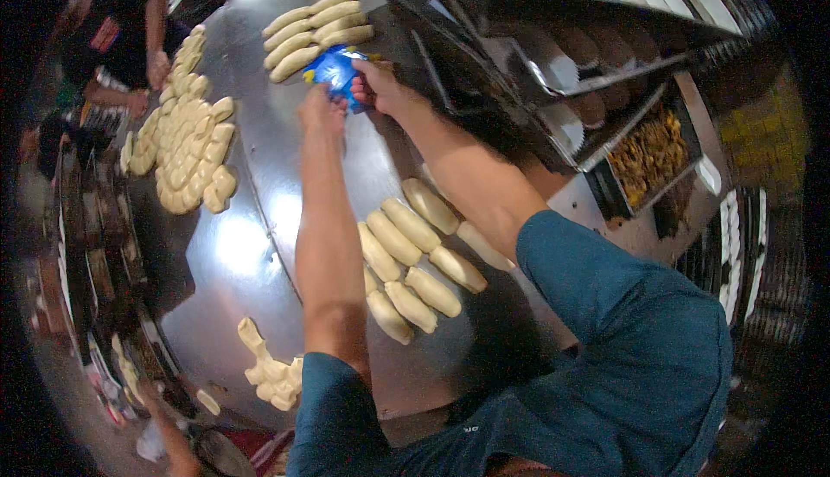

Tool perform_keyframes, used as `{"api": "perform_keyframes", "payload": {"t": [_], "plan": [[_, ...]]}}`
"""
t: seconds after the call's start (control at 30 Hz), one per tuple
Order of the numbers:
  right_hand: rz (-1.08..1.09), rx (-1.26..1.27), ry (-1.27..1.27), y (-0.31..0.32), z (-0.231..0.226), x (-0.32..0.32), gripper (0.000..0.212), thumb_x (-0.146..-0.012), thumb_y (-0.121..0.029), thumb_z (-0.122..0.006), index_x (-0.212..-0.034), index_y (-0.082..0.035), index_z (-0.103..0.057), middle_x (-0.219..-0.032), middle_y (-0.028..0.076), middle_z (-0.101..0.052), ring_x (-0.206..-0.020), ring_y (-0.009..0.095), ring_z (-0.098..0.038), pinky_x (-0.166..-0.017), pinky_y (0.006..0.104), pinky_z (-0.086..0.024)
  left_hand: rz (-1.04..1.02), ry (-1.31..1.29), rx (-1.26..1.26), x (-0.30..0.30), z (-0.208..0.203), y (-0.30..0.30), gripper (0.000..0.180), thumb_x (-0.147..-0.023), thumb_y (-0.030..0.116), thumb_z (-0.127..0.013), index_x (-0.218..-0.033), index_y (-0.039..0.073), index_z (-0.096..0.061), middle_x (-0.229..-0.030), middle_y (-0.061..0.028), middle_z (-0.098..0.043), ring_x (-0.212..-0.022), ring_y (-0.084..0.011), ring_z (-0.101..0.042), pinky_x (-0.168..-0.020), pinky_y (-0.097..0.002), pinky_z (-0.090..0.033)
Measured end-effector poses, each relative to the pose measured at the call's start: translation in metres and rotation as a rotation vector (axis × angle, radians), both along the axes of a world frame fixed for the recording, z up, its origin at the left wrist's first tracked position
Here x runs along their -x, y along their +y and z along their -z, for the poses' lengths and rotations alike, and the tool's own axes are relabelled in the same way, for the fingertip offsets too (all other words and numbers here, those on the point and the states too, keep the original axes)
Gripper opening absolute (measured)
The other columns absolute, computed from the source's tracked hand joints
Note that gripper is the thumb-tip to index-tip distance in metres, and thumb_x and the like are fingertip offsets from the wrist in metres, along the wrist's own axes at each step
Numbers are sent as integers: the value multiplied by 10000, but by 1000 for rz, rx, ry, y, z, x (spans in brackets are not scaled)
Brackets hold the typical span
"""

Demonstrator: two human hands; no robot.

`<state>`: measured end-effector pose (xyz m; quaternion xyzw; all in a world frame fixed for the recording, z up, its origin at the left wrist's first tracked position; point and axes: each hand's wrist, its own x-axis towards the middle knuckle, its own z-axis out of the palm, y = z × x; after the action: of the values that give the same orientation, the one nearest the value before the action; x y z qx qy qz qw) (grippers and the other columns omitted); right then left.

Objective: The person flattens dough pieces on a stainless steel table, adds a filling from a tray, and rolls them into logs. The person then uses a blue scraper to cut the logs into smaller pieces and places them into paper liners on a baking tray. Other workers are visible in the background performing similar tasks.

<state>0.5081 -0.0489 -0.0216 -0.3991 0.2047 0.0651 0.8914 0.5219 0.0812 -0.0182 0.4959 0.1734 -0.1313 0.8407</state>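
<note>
At the far side of the metal table (285,148), both my arms reach forward to a shiny blue plastic packet (335,69) with bits of yellow on it. My left hand (322,107) is closed at its lower edge, fingers partly blurred. My right hand (380,88) grips the packet's right side with curled fingers. Just beyond the packet lie rows of pale dough rolls (316,27). More long dough rolls (406,239) rest between my forearms, some partly hidden by my right arm. What the packet contains cannot be made out.
A large cluster of dough pieces (192,148) covers the table's left part; a smaller dough heap (275,380) sits near the front. Stacked trays (596,53) and a tin of brown shredded filling (648,157) stand at right. Another person (117,32) handles dough at far left.
</note>
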Motion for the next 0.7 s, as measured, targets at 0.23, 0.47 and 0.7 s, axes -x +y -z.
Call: {"api": "perform_keyframes", "payload": {"t": [0.23,0.47,0.7], "plan": [[-133,367,-101,12,-44,48,131,-864,-191,-599,-893,-64,-582,-656,43,-600,-480,119,-553,-411,253,-456,98,74,32,41,-12,18,183,-953,207,-541,-903,36,-581,-741,-80,-632,-560,-166,-574,-475,-271,-467],[232,1411,-576,12,-123,95,247,-899,-242,-594,-937,0,-558,-717,209,-616,-583,346,-604,-551,400,-479,284,-138,-516,130,-82,49,333,-966,341,-525,-1032,25,-605,-832,-56,-644,-661,-120,-583,-581,-254,-472],[-190,1927,-245,-1,-112,116,164,-932,-158,-496,-971,-8,-549,-868,258,-634,-850,457,-620,-717,531,-483,269,-181,-435,275,-105,103,327,-979,244,-489,-1157,-15,-582,-944,-85,-672,-782,-128,-595,-726,-269,-483]]}}
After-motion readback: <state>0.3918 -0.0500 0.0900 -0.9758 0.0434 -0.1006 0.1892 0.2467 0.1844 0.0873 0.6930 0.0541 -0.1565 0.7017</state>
